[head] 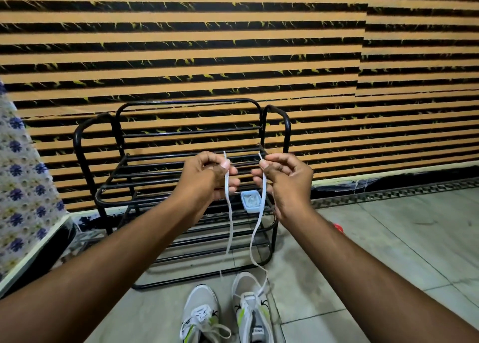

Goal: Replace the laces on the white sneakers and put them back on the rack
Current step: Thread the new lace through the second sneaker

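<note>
Two white sneakers with green accents stand on the tiled floor at the bottom. The left sneaker (201, 314) is laced and tied with a bow. A white lace (255, 228) runs up from the right sneaker (252, 309) in two strands. My left hand (207, 176) pinches one strand near its tip, and my right hand (286, 179) pinches the other. Both hands are raised side by side in front of the black metal shoe rack (181, 176), its shelves bare of shoes.
A small pale blue container (251, 199) sits on the rack's middle shelf. A striped orange-and-black wall stands behind. A patterned cloth over a white-edged surface (23, 187) is at the left. A small red object (337, 228) lies on the floor right of the rack.
</note>
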Available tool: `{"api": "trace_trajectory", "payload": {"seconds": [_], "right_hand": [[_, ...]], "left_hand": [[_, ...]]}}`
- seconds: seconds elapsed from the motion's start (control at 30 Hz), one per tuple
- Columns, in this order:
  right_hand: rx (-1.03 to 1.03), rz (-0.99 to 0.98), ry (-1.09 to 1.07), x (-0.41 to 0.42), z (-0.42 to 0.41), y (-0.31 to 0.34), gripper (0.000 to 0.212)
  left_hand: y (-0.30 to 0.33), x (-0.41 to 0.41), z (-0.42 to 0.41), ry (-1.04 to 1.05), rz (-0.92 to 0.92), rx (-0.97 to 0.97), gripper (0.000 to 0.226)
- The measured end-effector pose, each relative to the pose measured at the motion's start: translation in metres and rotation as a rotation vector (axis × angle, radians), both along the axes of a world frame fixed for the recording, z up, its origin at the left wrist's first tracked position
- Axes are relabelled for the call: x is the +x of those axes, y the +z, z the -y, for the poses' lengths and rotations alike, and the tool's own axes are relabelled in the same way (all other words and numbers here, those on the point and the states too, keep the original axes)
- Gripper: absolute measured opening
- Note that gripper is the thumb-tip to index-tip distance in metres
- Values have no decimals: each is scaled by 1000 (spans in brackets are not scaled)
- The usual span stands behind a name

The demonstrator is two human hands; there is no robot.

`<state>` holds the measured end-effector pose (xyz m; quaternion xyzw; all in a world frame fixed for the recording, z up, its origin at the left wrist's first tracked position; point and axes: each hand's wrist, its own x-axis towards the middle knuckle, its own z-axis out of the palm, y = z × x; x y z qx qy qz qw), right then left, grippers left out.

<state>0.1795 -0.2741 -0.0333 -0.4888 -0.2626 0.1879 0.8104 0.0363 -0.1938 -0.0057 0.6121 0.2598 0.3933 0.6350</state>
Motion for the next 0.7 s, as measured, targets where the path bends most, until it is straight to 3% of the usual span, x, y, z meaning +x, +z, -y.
{"api": "trace_trajectory", "payload": {"seconds": [0.17, 0.33, 0.53, 0.7], "right_hand": [[-134, 151, -67, 23, -7, -49, 4], [-274, 267, -85, 38, -19, -111, 4], [-412, 287, 4, 45, -25, -192, 7], [-491, 280, 95, 43, -23, -248, 11]], "left_hand": [[-60, 4, -20, 21, -242, 101, 4], [-148, 6, -36, 5, -433, 63, 5], [-255, 6, -50, -105, -663, 52, 14], [-318, 11, -52, -150, -714, 198, 21]]}}
